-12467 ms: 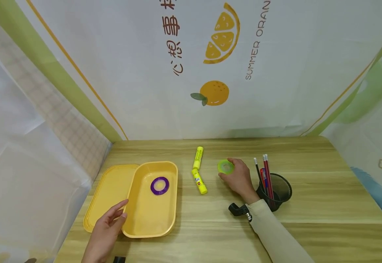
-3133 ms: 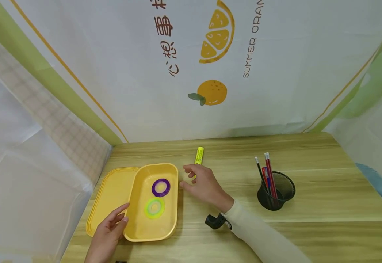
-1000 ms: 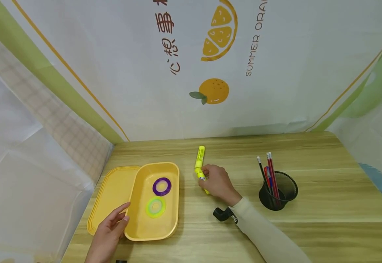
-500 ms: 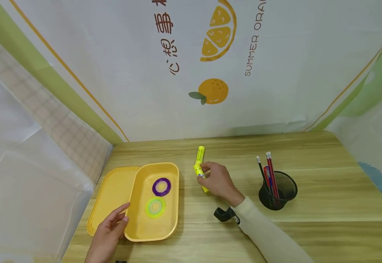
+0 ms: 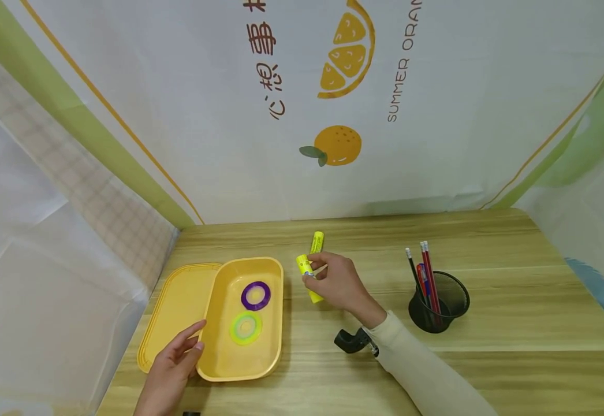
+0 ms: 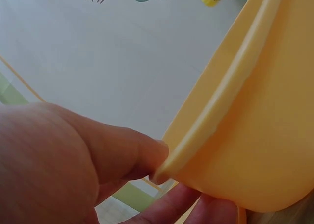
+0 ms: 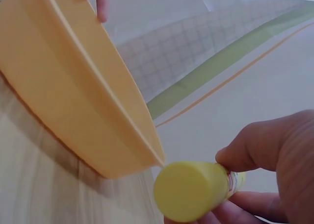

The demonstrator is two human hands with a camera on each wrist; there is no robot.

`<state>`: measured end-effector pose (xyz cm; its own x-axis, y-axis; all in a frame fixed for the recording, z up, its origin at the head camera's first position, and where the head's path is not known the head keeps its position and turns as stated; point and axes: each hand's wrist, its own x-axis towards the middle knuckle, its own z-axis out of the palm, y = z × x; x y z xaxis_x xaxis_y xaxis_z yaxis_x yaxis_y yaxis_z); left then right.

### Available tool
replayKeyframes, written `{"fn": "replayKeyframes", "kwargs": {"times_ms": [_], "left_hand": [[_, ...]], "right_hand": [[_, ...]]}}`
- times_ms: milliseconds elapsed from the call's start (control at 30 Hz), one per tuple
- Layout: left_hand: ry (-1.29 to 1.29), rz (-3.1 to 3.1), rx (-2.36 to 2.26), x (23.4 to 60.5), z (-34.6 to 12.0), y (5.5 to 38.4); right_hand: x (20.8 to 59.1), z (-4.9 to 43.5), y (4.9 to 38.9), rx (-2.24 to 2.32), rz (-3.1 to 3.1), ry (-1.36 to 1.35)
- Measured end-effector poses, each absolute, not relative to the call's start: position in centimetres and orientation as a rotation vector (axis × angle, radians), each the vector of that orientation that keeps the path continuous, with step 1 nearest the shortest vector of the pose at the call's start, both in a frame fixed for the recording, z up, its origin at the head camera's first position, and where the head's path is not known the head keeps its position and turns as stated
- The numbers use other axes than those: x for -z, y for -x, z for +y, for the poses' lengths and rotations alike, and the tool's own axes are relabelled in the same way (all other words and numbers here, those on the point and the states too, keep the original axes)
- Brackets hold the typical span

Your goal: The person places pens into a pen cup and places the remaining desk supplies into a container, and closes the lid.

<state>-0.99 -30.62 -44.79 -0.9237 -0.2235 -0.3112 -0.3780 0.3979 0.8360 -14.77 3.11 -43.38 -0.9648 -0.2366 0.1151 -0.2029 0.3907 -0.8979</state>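
My right hand (image 5: 339,283) pinches a yellow glue stick (image 5: 304,264) between thumb and fingers, its lower end slanting toward me. In the right wrist view the glue stick's round end (image 7: 181,191) faces the camera. A second glue stick (image 5: 317,240) lies behind it, partly covered by the hand. My left hand (image 5: 172,364) grips the left rim of a yellow plastic box (image 5: 280,323), thumb and fingers on either side of the rim in the left wrist view (image 6: 211,116). Inside the box lie a purple ring (image 5: 256,282) and a lime-green ring (image 5: 246,344).
Under the box's left side sticks out a matching yellow lid (image 5: 169,306). To the right stands a black mesh pen cup (image 5: 439,323) with several pencils (image 5: 431,277) and pens. A printed white curtain (image 5: 437,144) hangs along the table's back edge.
The right hand let the green ring into the box earlier, then took hold of the nearer glue stick. Now that stick has shifted left, away from the other one. The left hand stays at the box.
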Motion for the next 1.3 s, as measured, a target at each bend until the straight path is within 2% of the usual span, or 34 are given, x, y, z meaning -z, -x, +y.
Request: {"fn": "replayKeyframes", "kwargs": {"times_ms": [567,1300], "left_hand": [[0.543,2.489,-1.585,44.9,-30.5,1.2],[0.562,2.475,-1.594,44.9,-30.6,1.0]], "right_hand": [[42.2,0.7,14.0,1.642,2.502,0.454],[42.8,-3.6,12.4,1.630,2.361,0.561]]}}
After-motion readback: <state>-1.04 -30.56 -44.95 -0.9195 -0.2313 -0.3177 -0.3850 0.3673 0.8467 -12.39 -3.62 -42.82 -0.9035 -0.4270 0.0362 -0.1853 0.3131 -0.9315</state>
